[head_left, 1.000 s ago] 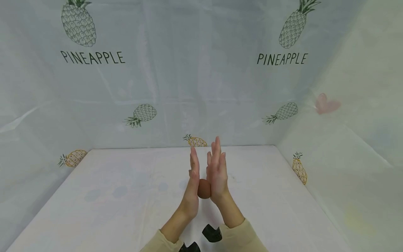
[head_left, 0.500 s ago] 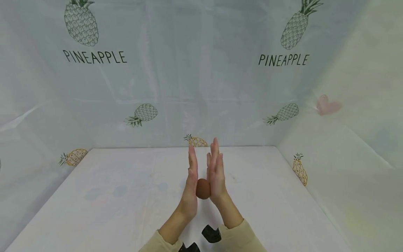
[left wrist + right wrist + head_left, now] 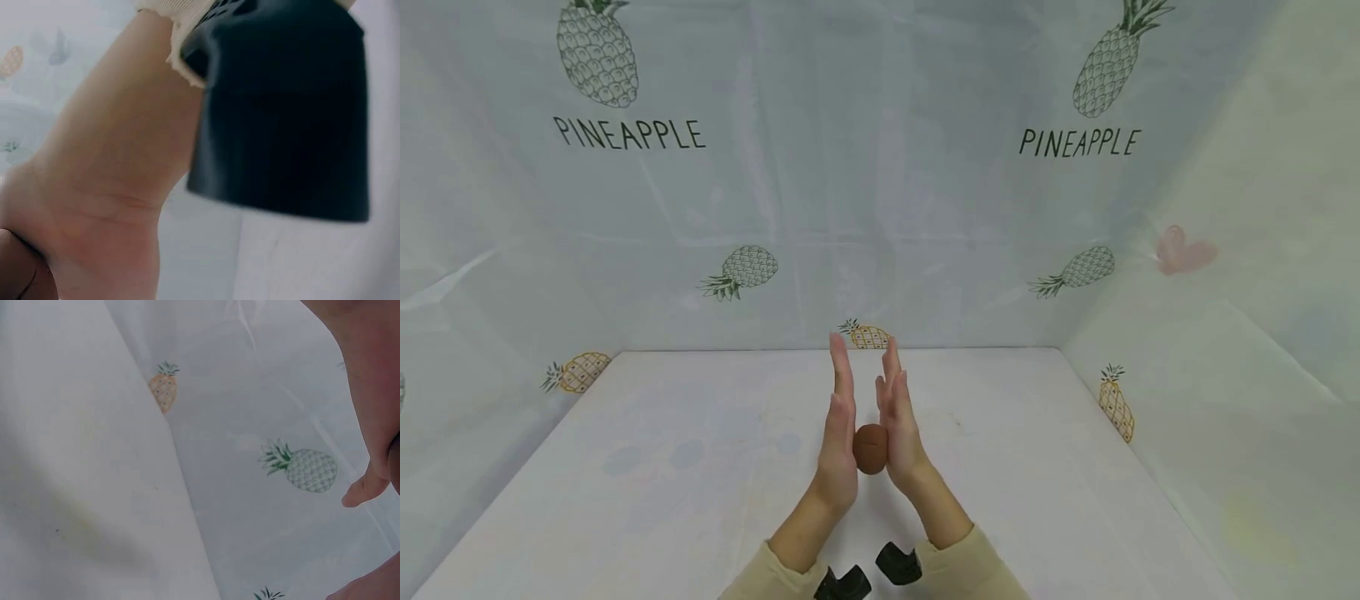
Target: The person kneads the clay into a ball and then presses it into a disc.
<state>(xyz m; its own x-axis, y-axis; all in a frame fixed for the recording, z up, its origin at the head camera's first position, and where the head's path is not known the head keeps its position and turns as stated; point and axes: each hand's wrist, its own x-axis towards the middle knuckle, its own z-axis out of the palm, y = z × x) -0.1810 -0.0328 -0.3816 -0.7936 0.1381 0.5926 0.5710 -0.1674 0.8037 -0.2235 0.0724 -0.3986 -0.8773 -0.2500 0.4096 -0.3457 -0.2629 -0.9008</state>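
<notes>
I'm watching left grip (image 3: 838,446) and right grip (image 3: 904,437), fingers (image 3: 842,371) straight, pressing the creased ball (image 3: 871,454) between them; uneven pressure could be splitting it.

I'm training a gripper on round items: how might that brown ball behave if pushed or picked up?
The brown ball would probably roll if pushed, being nearly round. Its creased surface hints at clay, so a tight grip might dent it. Looking matte, it's likely not very slippery.

Curtained booth (image 3: 1247,350), pineapple-print sheeting (image 3: 880,183), white tabletop (image 3: 685,508)
</notes>
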